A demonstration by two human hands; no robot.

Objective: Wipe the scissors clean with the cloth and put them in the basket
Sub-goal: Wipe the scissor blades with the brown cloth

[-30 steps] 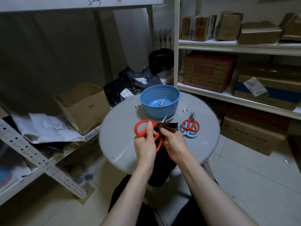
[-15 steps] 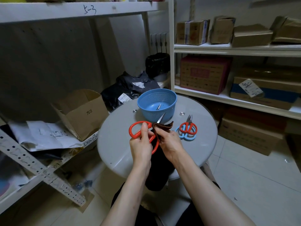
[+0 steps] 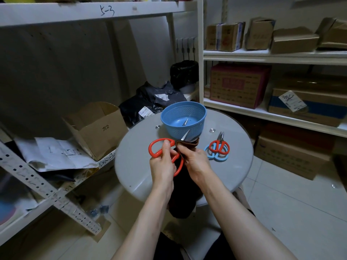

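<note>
Now, scissors (image 3: pixel 159 140): a large pair with bright red-orange loop handles, held up over the table (image 3: pixel 140 166) just in front of the basket (image 3: pixel 174 130), not in it.
Blades: mostly wrapped in the cloth; only a bright metal tip (image 3: pixel 185 136) sticks out above it, pointing up and away against the basket's near wall.
Cloth (image 3: pixel 189 144): brown, bunched round the blades at the top, with a long dark part hanging down below the table edge between the forearms.
Left hand (image 3: pixel 162 164): clenched on the scissors' handles, thumb and fingers curled round the upper loop.
Right hand (image 3: pixel 195 162): fingers curled, pinching the cloth against the blades.
Basket: round, blue, perforated plastic, standing at the far side of the table; a small metal point (image 3: pixel 185 122) shows on its floor.
Other scissors: a small red-handled pair (image 3: pixel 219 143) lies on top of a blue-handled pair (image 3: pixel 219 159), on the table to the right of the hands.
Table: round, pale grey, glossy.
</note>
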